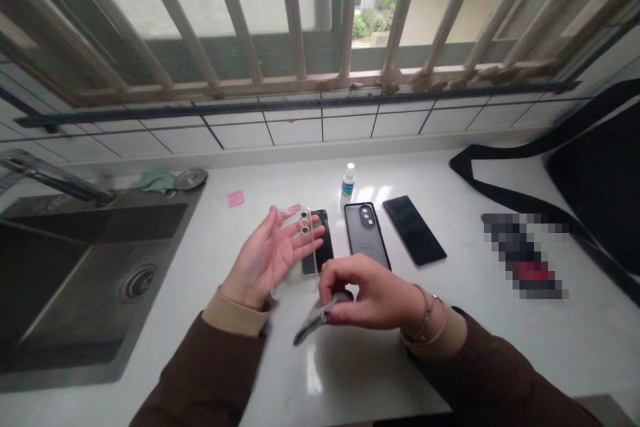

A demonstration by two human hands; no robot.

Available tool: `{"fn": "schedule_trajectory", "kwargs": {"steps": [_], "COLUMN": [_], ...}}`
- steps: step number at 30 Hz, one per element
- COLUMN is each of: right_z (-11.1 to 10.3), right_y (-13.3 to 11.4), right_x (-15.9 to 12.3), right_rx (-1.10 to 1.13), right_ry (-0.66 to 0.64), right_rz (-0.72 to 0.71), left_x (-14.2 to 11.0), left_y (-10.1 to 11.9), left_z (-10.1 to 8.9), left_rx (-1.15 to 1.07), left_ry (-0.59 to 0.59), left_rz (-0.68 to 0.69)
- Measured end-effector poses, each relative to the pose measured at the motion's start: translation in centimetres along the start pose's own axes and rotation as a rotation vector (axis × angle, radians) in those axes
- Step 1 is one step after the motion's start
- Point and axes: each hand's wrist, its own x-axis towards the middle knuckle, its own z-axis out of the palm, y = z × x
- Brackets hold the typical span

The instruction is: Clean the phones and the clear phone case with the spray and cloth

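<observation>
My left hand [273, 253] is palm up, holding a clear phone case [305, 223] with round camera rings; the see-through edges are hard to trace. Pinched in my right hand [365, 290] is a small grey cloth [313, 325], hanging just below the case's lower right side. A dark phone [325, 247] lies on the counter behind the case and my left fingers. Beyond my right hand is a black-rimmed grey phone case [369, 240], its lower end partly covered. I cannot tell whether a phone is inside it.
A black phone [415, 230] lies to the right, and a small white spray bottle [349, 181] stands behind. A pink paper piece [235, 198] is at the left, near the sink [165, 267] and faucet [60, 177]. A black bag strap [480, 187] and a pixelated item occupy the right.
</observation>
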Motion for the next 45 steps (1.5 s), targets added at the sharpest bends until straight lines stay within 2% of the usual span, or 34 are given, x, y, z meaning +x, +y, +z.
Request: {"fn": "schedule_trajectory", "kwargs": {"steps": [2, 5, 8, 10, 13, 16, 20, 25, 31, 33, 35, 38, 45], "right_z": [0.0, 0.2, 0.5, 0.7, 0.9, 1.0, 1.0, 0.9, 1.0, 1.0, 1.0, 1.0, 1.1], "right_y": [0.0, 0.3, 0.6, 0.8, 0.8, 0.8, 0.8, 1.0, 1.2, 1.2, 1.4, 1.7, 2.3], "right_x": [0.0, 0.0, 0.1, 0.1, 0.1, 0.0, 0.1, 0.1, 0.1, 0.1, 0.1, 0.2, 0.3], "right_rx": [0.106, 0.076, -0.030, -0.073, -0.108, -0.126, -0.145, -0.160, -0.153, -0.163, -0.181, -0.211, -0.273], "right_ry": [-0.197, -0.364, -0.421, -0.431, -0.427, -0.409, -0.409, -0.408, -0.414, -0.413, -0.413, -0.406, -0.393], "right_rz": [0.061, 0.103, 0.123, 0.127, 0.132, 0.136, 0.143, 0.123, 0.114, 0.110, 0.090, 0.047, 0.054], "left_x": [0.6, 1.5, 2.2, 2.6, 2.9, 2.8, 1.7, 0.3, -0.6, -0.5, 0.0, 1.3, 5.4], "left_y": [1.0, 1.8, 1.9, 2.1, 2.4, 2.3, 1.4, 0.3, -0.5, -0.5, -0.5, -0.6, -1.2], "left_z": [-1.0, -2.9, -4.9, -6.0, -6.9, -6.9, -5.7, -3.7, -2.4, -2.3, -2.2, -1.8, -0.4], "left_rx": [0.094, 0.409, 0.911, 1.079, 1.299, 1.480, 1.676, 1.990, 2.071, 2.053, 2.003, 1.906, 1.760], "left_ry": [0.078, 0.266, 0.479, 0.572, 0.638, 0.633, 0.598, 0.635, 0.704, 0.722, 0.720, 0.590, 0.204], "left_rz": [0.017, 0.099, 0.236, 0.301, 0.385, 0.426, 0.435, 0.311, 0.246, 0.288, 0.401, 0.573, 0.591]}}
